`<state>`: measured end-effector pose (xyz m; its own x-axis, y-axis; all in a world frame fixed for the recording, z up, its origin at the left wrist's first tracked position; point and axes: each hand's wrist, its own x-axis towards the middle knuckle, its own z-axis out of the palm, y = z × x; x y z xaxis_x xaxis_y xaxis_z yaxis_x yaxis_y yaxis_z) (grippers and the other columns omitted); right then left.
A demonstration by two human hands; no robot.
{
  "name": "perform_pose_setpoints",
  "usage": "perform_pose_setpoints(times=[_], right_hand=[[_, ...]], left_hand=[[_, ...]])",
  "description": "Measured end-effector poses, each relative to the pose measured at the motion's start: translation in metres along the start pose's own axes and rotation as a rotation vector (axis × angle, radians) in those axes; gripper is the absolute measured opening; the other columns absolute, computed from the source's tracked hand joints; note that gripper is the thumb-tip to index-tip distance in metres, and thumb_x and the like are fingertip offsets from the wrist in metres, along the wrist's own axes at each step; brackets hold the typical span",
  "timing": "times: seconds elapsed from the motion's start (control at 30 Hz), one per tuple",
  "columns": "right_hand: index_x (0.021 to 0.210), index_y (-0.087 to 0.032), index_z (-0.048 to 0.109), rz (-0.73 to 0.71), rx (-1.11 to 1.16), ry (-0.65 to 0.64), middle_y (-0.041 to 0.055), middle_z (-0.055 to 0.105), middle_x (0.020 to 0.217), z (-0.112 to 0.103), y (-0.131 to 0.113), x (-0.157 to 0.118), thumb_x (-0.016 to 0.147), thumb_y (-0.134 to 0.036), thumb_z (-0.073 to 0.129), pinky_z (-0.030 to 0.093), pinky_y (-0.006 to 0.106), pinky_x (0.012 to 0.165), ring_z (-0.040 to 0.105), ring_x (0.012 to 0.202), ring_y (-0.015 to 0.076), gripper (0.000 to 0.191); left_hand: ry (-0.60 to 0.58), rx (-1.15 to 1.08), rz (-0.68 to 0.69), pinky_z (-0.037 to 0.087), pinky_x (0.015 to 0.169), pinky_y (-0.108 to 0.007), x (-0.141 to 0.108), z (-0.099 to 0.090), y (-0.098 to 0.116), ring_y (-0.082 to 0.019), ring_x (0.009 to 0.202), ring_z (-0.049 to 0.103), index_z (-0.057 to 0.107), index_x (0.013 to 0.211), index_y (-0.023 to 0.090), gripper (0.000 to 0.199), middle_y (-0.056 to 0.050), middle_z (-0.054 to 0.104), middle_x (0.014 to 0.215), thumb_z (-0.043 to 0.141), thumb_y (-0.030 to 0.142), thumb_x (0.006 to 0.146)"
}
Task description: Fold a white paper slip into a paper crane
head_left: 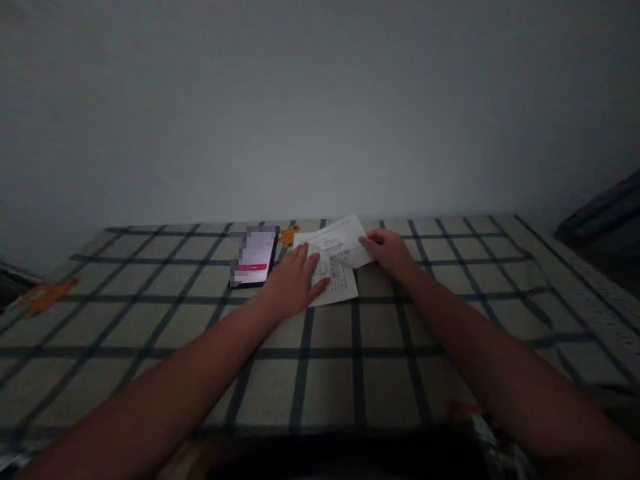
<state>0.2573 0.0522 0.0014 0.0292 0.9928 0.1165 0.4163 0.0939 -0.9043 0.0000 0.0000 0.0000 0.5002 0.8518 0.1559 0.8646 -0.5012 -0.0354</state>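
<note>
A white printed paper point(345, 288) lies on the checked cloth in the middle, with its upper part point(354, 241) folded or overlapping at a slant; whether it is one sheet or two I cannot tell. My left hand point(296, 280) rests flat on the left side of the paper, fingers spread. At the right edge of the upper part, my right hand point(389, 252) pinches the paper between thumb and fingers. Left of my left hand lies a phone point(256, 257) with a lit screen, partly pixelated.
The checked cloth point(270, 393) covers the surface up to a plain wall point(320, 120). Orange printed figures show behind the paper point(290, 235) and at the far left point(45, 297). A dark object point(605, 213) stands at the right edge.
</note>
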Motion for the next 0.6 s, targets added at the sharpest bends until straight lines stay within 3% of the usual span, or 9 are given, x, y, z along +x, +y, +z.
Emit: perform_pose_setpoints(times=[0.1, 0.2, 0.4, 0.6], right_hand=[[0.089, -0.018, 0.072, -0.18, -0.053, 0.07, 0.006, 0.073, 0.082, -0.004, -0.003, -0.002, 0.086, -0.046, 0.064, 0.051, 0.032, 0.064, 0.065, 0.072, 0.0195, 0.03], [0.087, -0.018, 0.073, -0.249, -0.043, 0.127, 0.0062, 0.074, 0.082, -0.006, -0.004, -0.002, 0.087, -0.046, 0.064, 0.051, 0.033, 0.069, 0.065, 0.074, 0.019, 0.03], [0.091, -0.016, 0.075, -0.004, 0.101, 0.113, 0.0082, 0.076, 0.083, -0.006, 0.003, 0.004, 0.082, -0.045, 0.068, 0.05, 0.03, 0.056, 0.068, 0.07, 0.0202, 0.031], [0.092, -0.015, 0.075, 0.029, 0.123, 0.148, 0.0087, 0.077, 0.083, -0.006, 0.006, 0.007, 0.081, -0.042, 0.07, 0.049, 0.028, 0.053, 0.068, 0.067, 0.0195, 0.03]], left_hand=[[-0.011, -0.022, 0.02, 0.027, 0.129, -0.053, 0.0, 0.0, -0.004, -0.044, 0.154, 0.036, 0.052, 0.15, 0.0, 0.074, -0.033, 0.039, 0.162, 0.043, 0.056, 0.103], [-0.021, -0.034, 0.036, 0.028, 0.128, -0.055, -0.001, -0.003, -0.003, -0.044, 0.154, 0.036, 0.051, 0.15, 0.0, 0.073, -0.034, 0.038, 0.163, 0.045, 0.055, 0.103], [-0.016, -0.026, 0.046, 0.034, 0.125, -0.054, -0.002, -0.01, 0.006, -0.043, 0.152, 0.041, 0.057, 0.144, 0.002, 0.06, -0.033, 0.043, 0.159, 0.044, 0.046, 0.105], [0.035, -0.045, 0.036, 0.035, 0.125, -0.053, -0.003, -0.001, 0.008, -0.043, 0.155, 0.036, 0.057, 0.142, 0.003, 0.066, -0.034, 0.041, 0.16, 0.044, 0.055, 0.104]])
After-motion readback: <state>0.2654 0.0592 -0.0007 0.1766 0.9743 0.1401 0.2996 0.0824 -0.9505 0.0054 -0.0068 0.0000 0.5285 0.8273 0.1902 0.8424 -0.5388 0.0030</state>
